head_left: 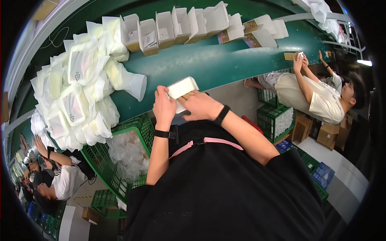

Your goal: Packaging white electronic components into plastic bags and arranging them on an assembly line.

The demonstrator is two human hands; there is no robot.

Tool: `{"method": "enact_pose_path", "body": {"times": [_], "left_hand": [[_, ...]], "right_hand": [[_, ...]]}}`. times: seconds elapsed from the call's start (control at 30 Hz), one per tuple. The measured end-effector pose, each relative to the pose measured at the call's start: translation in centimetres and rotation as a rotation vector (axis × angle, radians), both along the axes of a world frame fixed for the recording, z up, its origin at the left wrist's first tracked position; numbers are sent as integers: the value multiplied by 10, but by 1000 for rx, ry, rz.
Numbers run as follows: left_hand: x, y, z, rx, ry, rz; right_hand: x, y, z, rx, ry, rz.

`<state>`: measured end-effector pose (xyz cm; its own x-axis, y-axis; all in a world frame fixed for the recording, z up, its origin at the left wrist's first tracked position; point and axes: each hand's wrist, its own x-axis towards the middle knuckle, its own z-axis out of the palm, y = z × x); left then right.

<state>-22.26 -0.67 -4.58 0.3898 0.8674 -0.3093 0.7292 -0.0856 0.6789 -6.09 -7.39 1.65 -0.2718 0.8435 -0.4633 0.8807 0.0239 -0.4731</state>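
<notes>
Just past the near edge of the green work surface, I hold a small white box-like item (183,87) in front of me. Its pale, rounded-corner top faces up; its exact kind cannot be made out. My left hand (164,105) is closed around its left end. On the near right side, my right hand (201,106) grips it with the fingers against its edge and the thumb lower down. A large heap of white translucent pouches (76,86) with flat things inside lies to the left. Open cartons (165,30) stand in a row along the far side, some with papers inside.
The green work surface (169,64) runs from left to right. A green crate (128,160) of clear plastic bags stands by my left arm, another crate (277,120) to the right. A co-worker (313,96) handles a small box at right; another person (64,180) sits at left.
</notes>
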Motion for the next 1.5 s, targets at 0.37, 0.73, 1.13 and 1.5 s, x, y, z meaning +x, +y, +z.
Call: {"method": "enact_pose_path", "body": {"times": [0.37, 0.73, 1.13, 1.5], "left_hand": [[22, -8, 0, -99, -108, 77], [39, -5, 7, -2, 159, -138], [281, -15, 72, -149, 126, -490], [388, 25, 39, 450, 303, -153]], "right_hand": [[-24, -36, -45, 353, -499, -244], [55, -14, 23, 249, 136, -96], [262, -142, 1, 555, 46, -412], [527, -237, -35, 478, -264, -1073]]}}
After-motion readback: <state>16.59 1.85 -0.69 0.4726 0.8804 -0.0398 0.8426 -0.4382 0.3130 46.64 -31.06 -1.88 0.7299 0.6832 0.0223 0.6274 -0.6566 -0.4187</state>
